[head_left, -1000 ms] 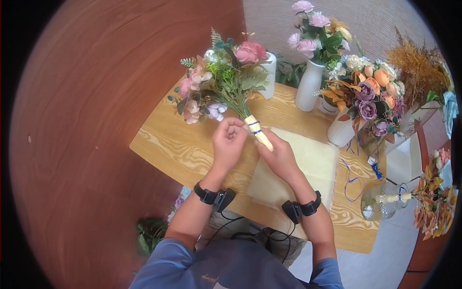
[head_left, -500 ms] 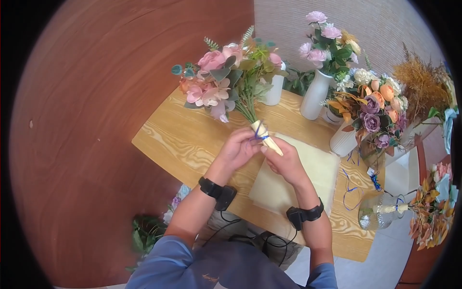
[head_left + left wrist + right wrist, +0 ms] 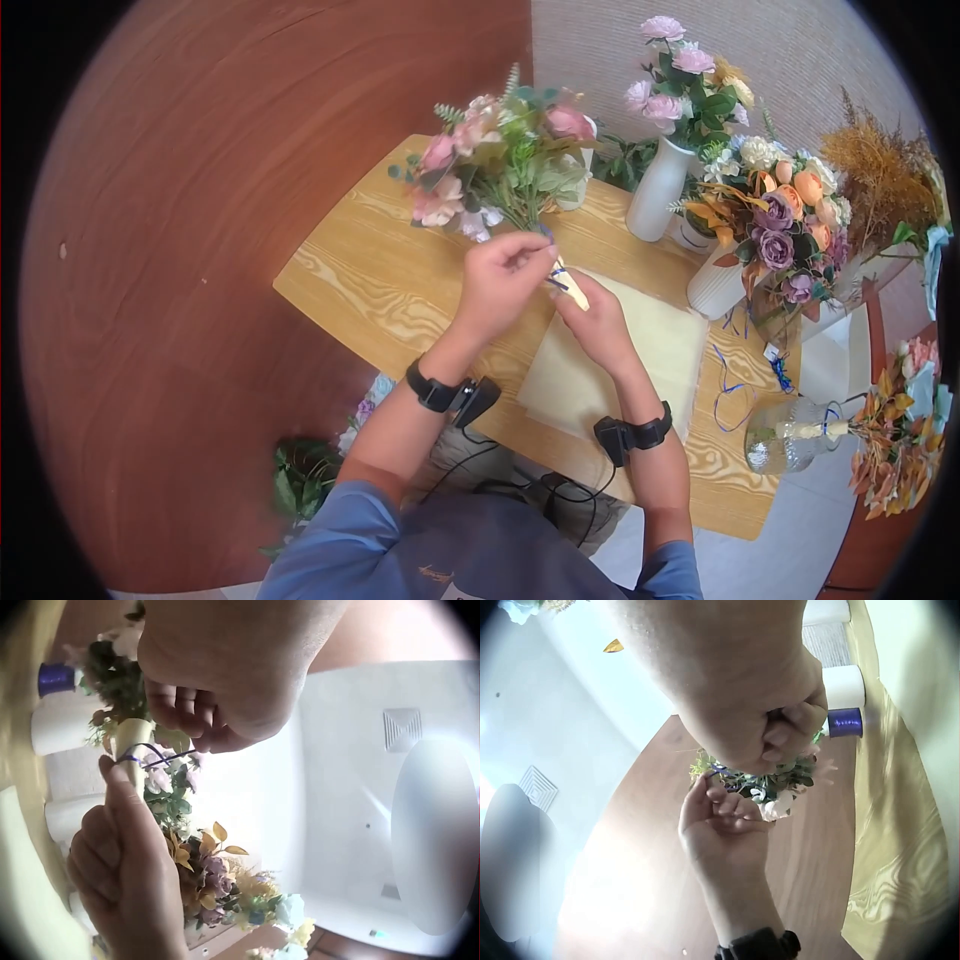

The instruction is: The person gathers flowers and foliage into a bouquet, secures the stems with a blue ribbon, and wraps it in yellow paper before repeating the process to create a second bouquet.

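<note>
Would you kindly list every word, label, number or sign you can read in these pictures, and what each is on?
No text is legible.
Orange script on the person's dark top: too small and blurred to read.
White patch below it: cut off by the picture's edge, unreadable.
White tag by the blue ribbon: too small to tell whether anything is printed.

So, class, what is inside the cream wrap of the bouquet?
Green stems lead toward the wrap; what lies inside cannot be seen, covered by the wrap and partly by the right hand.
</note>
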{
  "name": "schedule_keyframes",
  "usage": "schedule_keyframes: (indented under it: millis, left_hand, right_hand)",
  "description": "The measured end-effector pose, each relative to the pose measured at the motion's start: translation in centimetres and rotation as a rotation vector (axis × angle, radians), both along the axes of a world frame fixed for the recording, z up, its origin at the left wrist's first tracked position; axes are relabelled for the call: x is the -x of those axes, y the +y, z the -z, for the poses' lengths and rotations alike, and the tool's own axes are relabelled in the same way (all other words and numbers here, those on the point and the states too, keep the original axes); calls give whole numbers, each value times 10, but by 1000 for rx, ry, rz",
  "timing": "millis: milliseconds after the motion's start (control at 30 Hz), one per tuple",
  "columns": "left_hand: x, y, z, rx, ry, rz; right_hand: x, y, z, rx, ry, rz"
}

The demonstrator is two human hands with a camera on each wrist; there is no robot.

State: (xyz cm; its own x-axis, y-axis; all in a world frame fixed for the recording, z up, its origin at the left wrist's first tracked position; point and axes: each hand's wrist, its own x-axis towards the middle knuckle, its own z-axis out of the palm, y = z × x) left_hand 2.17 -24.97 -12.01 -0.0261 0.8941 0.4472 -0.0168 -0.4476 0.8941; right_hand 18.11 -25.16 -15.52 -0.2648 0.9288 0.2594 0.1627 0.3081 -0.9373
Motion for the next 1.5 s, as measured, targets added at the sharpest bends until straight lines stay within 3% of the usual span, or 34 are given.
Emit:
schedule_keyframes:
  millis: [33, 167, 267, 367, 467, 500, 533, 567, 700, 767, 800, 833, 900, 933, 967, 1033, 1067, 1133, 1167, 1233, 1267, 1333, 1500]
  left_hand:
    - [-5, 3, -2, 4, -5, -5]
    - [-8, 7, -20, 100, 87, 106]
    - [-11, 4, -18, 14, -223, 47]
    - [16, 0, 2, -5, -131, 66]
    - [32, 5, 28, 94, -194, 123]
    - [33, 8, 32, 92, -194, 122]
    - [33, 11, 35, 221, -285, 192]
    - [34, 14, 38, 349, -377, 262]
    - [14, 29, 51, 393, -443, 331]
    - [1, 27, 37, 394, -627, 360]
    - [13, 50, 66, 194, -650, 720]
    - [8, 47, 57, 188, -649, 721]
    - [-8, 37, 32, 271, -755, 510]
    - [-5, 42, 36, 223, -754, 653]
    - [0, 47, 41, 221, -754, 654]
    - [7, 54, 46, 330, -696, 975]
    - [7, 53, 49, 332, -696, 975]
    - [6, 50, 56, 255, -353, 734]
    - [9, 51, 59, 258, -352, 736]
    - [17, 51, 61, 177, -71, 593]
    - [20, 50, 58, 178, -70, 594]
    - [27, 47, 51, 269, 150, 447]
    - [33, 34, 55, 294, 48, 461]
  right_hand:
    - [0, 0, 2, -80, -62, 2]
    - [3, -3, 4, -30, -118, -23]
    - [2, -4, 1, -50, -74, -37]
    - [0, -3, -3, 54, -18, -84]
    - [-5, -2, -6, 112, 50, -122]
    - [-6, -5, -13, 279, 157, -180]
    - [-7, -6, -19, 446, 262, -240]
    - [-6, -7, -21, 441, 260, -244]
    - [-5, -11, -25, 549, 398, -323]
    - [-6, -12, -26, 575, 409, -359]
    - [-6, -12, -26, 599, 436, -383]
    - [-6, -13, -27, 624, 464, -408]
    - [-5, -15, -28, 639, 482, -424]
    - [-5, -15, -28, 661, 504, -439]
    - [-5, -16, -28, 659, 503, -439]
    - [-5, -16, -27, 689, 524, -460]
    - [-5, -16, -27, 690, 526, -459]
    - [-5, -15, -25, 683, 514, -456]
    - [-4, -16, -25, 684, 517, -454]
    - [-4, -16, -25, 683, 508, -438]
    - [-4, -15, -25, 682, 509, -437]
    - [-5, -15, -27, 682, 503, -453]
    - [-8, -15, -29, 666, 514, -437]
